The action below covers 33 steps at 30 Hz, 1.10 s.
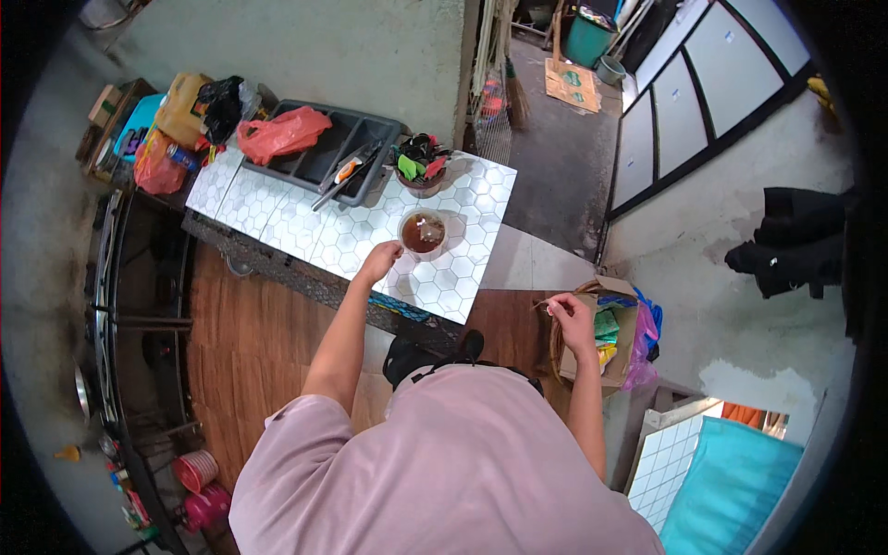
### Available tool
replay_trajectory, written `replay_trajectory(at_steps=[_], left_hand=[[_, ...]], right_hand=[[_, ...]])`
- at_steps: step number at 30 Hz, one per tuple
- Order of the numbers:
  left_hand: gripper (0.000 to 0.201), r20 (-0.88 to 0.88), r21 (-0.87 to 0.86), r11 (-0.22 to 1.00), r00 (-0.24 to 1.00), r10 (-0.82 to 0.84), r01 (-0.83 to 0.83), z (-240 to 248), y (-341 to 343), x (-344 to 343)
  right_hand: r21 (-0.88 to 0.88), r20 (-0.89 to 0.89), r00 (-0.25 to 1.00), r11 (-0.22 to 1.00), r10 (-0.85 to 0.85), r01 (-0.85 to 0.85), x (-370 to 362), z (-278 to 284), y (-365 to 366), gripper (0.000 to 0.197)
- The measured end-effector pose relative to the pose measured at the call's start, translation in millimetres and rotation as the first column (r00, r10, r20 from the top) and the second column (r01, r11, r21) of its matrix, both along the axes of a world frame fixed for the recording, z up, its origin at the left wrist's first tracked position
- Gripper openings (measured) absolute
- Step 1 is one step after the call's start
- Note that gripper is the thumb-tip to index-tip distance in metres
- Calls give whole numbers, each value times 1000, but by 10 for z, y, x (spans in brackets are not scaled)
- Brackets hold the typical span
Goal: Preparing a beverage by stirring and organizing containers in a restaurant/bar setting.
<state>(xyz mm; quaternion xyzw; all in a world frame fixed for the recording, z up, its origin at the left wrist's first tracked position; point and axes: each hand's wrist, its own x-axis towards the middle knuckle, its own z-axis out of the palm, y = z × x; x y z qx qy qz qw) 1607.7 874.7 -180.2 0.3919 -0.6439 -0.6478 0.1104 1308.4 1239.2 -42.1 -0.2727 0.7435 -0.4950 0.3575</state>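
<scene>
The cup (425, 256) stands on the desk (453, 294); the left hand (380, 262) curls at its side, grip unclear from here; the right hand (573, 321) pinches a pale scrap (551, 309).

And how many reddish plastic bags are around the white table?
2: one bag on the grey tray, another bag beside the blue can, near the left end of the white table. Others may be hidden.

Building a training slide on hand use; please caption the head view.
Left hand at a cup of brown liquid on the white table, right hand out to the side.
</scene>
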Motion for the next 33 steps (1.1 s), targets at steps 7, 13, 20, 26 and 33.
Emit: replay_trajectory(at_steps=[7, 13, 20, 26, 33], left_hand=[[29, -79, -662, 540, 765, 639, -519, -192, 675, 133], [82, -61, -371, 791, 863, 502, -487, -359, 1133, -403], [74, -139, -338, 784, 852, 505, -520, -154, 936, -783], [65, -149, -369, 715, 797, 586, -594, -192, 944, -806], [63, -215, -416, 684, 795, 567, -599, -257, 983, -745]], right_hand=[[-9, 15, 997, 997, 81, -81, -256, -87, 66, 12], [72, 57, 991, 990, 120, -124, -382, -238, 245, 12], [192, 53, 990, 971, 133, -141, -462, -158, 358, 13], [235, 46, 986, 957, 163, -169, -522, -173, 340, 12], [239, 22, 979, 949, 205, -204, -541, -201, 237, 13]])
